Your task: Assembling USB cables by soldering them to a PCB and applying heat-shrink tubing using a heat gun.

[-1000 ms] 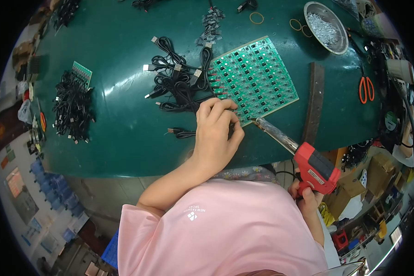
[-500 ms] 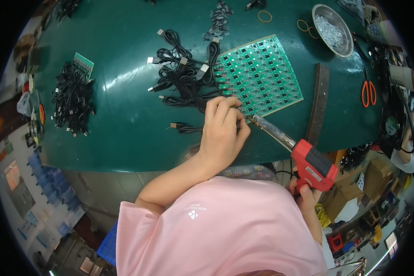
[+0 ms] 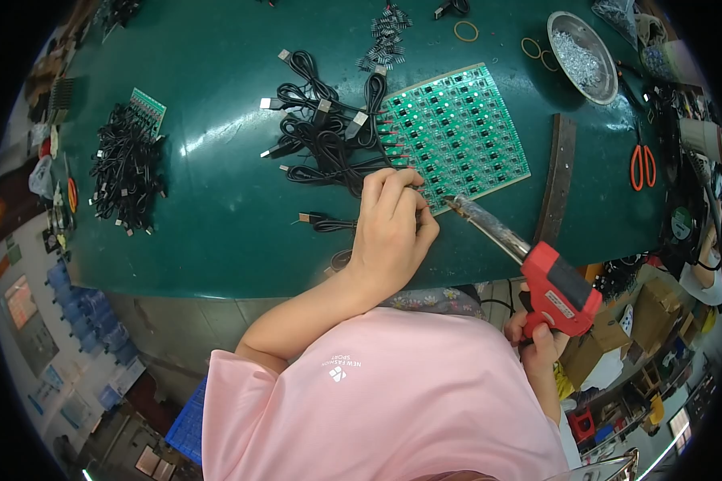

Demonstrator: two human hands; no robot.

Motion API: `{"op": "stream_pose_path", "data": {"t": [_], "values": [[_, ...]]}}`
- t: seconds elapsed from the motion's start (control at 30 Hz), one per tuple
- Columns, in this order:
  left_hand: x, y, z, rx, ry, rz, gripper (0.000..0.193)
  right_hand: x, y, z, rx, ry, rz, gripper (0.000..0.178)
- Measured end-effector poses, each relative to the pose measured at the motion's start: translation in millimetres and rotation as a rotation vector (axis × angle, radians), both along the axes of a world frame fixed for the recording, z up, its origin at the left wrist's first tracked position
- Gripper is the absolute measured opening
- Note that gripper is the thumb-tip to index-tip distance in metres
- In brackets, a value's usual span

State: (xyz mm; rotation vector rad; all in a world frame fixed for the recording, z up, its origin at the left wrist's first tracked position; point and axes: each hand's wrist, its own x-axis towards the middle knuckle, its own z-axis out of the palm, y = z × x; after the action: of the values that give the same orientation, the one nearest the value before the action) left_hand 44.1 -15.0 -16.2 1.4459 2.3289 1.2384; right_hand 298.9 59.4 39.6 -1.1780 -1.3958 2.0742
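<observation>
Soldering step: left hand (image 3: 389,228) pinching a black cable (image 3: 329,152) end at green circuit panel's (image 3: 457,132) near edge; right hand (image 3: 537,345) gripping red soldering gun (image 3: 557,289), tip needing steady contact.

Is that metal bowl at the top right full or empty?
Partly filled. The metal bowl holds a heap of small shiny silver bits, with bare rim showing around them. What the bits are is too small to tell.
</observation>
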Motion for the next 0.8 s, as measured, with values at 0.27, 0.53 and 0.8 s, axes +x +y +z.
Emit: {"op": "stream_pose_path", "data": {"t": [0.27, 0.53, 0.8], "values": [[-0.6, -0.1, 0.4, 0.007, 0.009, -0.009, 0.025, -7.8, 1.8, -4.1, 0.111, -0.007, -0.011, 0.071], [-6.3, -2.7, 12.4, -0.052, -0.049, -0.02, 0.022, -4.8, -1.2, -3.5, 0.062, -0.036, -0.016, 0.072], [-16.1, -5.9, 19.9, -0.104, -0.128, -0.083, 0.016, -4.9, -4.5, -4.1, 0.07, -0.045, -0.044, 0.071]]}}
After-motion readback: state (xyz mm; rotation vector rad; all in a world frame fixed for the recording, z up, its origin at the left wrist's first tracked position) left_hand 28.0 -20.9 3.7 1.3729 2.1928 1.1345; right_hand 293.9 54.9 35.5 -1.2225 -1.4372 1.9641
